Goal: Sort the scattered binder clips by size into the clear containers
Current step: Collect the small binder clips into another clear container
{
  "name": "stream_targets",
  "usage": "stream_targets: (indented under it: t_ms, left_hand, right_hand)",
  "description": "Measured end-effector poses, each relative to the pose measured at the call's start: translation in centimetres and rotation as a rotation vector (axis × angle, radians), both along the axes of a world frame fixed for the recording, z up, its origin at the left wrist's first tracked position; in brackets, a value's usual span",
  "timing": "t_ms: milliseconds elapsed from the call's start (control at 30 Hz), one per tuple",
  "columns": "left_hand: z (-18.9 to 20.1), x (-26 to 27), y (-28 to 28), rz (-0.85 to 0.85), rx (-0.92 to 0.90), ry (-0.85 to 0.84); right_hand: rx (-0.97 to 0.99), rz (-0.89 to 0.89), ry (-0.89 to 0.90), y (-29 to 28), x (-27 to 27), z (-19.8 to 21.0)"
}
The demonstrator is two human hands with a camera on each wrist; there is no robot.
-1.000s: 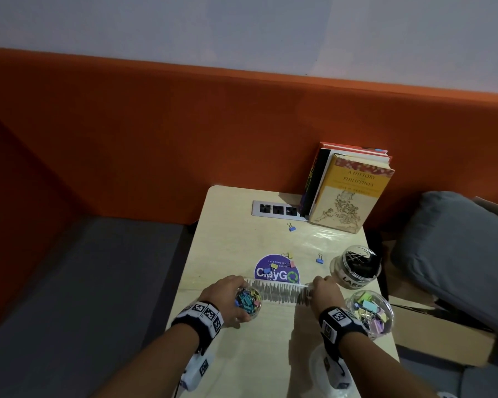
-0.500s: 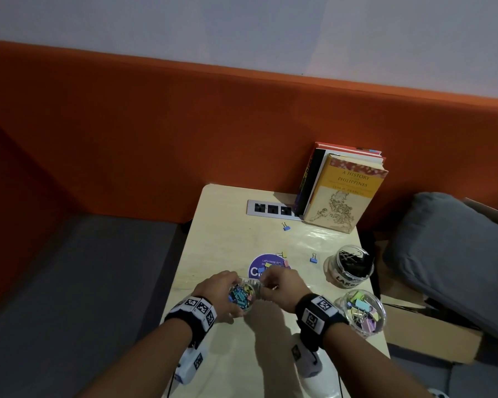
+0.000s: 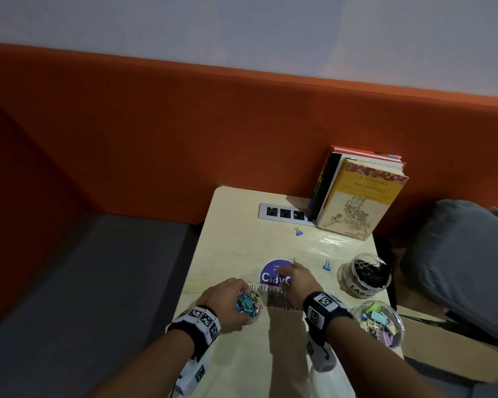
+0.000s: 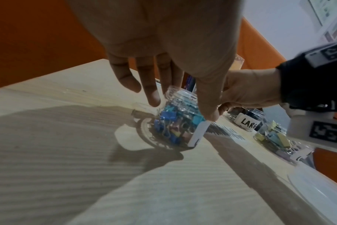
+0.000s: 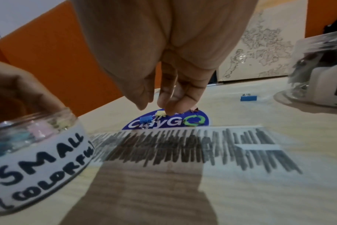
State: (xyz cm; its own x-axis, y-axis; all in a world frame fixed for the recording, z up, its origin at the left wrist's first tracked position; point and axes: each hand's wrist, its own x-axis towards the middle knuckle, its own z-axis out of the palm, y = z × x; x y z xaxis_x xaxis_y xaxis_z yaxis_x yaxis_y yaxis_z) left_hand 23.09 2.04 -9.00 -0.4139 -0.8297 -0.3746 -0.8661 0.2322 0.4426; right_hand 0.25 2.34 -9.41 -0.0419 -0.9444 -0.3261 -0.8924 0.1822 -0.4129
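On the sticker (image 5: pixel 169 121), right grip (image 5: pixel 164 105) touches yellow clip (image 5: pixel 161 113).

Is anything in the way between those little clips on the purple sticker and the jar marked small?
Nothing visible. The yellow clip and blue clip lie just beyond the open small jar, with only bare table between.

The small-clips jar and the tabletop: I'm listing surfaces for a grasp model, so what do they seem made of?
Small-clips jar: clear, glossy, plastic or glass, can't tell which; the clips show through its wall, and a white paper label is stuck on it. The left hand holds it.
Tabletop: pale wood-look surface, probably laminate; faint grain and soft sheen.
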Motion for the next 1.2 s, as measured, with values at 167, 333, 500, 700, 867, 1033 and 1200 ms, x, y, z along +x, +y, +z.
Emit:
stream_targets:
  t_ms: [167,333,500,700,867,1033,1200]
  left_hand:
    - [0.2,0.1,-0.6,0.026,0.011,0.052]
    - [0.5,-0.2,-1.0,-0.012,-0.013,0.009]
    - [0.0,0.0,-1.0,-0.053,-0.01,-0.02]
    - [0.3,0.4,-0.9,-0.051,-0.022,-0.017]
    - [0.0,0.9,-0.5,-0.066,-0.027,-0.017]
    - [-0.5,2.1,0.0,-0.009,0.003,0.025]
    - [-0.4,2.2,0.1,0.028,0.037,0.069]
  right_hand:
    - [0.098,0.133,0.11,-1.1,1.2,-1.2]
    - [0.087,0.158,0.187,-1.2,1.8,-1.8]
    - [0.101,0.1,0.198,-1.0,1.9,-2.0]
    - [0.062,0.093,0.211,-0.8,1.2,-2.1]
    - [0.047,0.072,0.276,-0.8,0.7,-1.9]
    - [0.041,0.067,0.316,-0.5,0.4,-1.0]
    - [-0.064,0.056,0.137,-0.6,2.6,1.9]
